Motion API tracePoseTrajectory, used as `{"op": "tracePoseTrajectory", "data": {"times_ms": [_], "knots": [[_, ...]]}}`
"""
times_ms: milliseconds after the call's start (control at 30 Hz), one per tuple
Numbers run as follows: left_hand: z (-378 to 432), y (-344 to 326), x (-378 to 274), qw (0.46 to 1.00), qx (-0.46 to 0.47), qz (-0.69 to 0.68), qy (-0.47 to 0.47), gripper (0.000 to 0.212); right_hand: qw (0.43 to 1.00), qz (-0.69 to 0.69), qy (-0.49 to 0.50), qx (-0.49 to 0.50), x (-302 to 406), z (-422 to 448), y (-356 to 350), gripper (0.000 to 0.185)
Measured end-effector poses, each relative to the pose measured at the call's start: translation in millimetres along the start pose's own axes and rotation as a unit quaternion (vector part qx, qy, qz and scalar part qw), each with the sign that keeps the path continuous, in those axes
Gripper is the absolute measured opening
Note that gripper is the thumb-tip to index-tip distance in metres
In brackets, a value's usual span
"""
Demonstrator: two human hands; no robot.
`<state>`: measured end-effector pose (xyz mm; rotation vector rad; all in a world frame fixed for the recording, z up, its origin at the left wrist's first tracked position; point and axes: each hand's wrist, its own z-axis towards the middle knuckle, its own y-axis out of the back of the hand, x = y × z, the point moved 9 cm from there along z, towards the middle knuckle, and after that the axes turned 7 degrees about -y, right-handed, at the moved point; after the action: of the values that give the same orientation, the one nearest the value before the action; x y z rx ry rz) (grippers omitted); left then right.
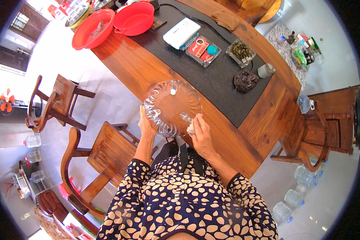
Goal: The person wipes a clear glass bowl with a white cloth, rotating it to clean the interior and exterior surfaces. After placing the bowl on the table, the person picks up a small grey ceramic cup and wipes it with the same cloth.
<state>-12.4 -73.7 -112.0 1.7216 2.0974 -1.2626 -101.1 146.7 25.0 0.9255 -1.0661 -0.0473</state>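
A clear ribbed glass bowl (173,105) with short feet is held in front of me, its footed underside turned up towards me. My left hand (147,123) grips its left edge. At the lower right rim, my right hand (201,135) pinches a small white cloth or tissue (191,128) against the glass. Part of that white piece is hidden by my fingers. The bowl is over the near edge of a wooden table (228,135), and the wood shows through the glass.
On the table's dark inset (210,87) are a tissue pack (181,33), a glass tray (203,51) with red packets, a dish of dried leaves (241,52), a jar (266,70) and a dark carved lump (246,81). Red basins (134,18) stand far left. A wooden chair (111,150) is beside me.
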Motion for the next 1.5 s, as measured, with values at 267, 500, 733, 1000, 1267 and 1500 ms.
{"op": "tracePoseTrajectory", "data": {"times_ms": [267, 500, 733, 1000, 1267, 1500], "knots": [[-12, -13, -1, 1.0, -0.001, 0.01, 0.002, 0.044, 0.996, 0.038, 0.084, 0.003, 3, 88, 24, 0.05], [-15, -6, -6, 0.999, -0.029, 0.02, -0.009, 0.045, 0.994, 0.006, 0.083, 0.074, -7, 50, 3, 0.055], [-5, 4, -2, 0.998, -0.049, 0.013, -0.022, 0.048, 0.999, 0.003, 0.014, 0.035, -19, 0, -14, 0.059], [4, 15, 1, 0.998, -0.062, 0.021, -0.02, 0.043, 0.997, -0.048, -0.061, 0.031, -4, -15, -17, 0.054], [-8, 17, -2, 0.992, -0.105, 0.067, 0.008, 0.039, 0.994, 0.057, -0.047, -0.078, 11, 4, 0, 0.04], [0, 4, 3, 0.998, -0.061, -0.021, -0.02, 0.039, 0.99, 0.083, -0.091, -0.063, -32, -13, -2, 0.031]]}}
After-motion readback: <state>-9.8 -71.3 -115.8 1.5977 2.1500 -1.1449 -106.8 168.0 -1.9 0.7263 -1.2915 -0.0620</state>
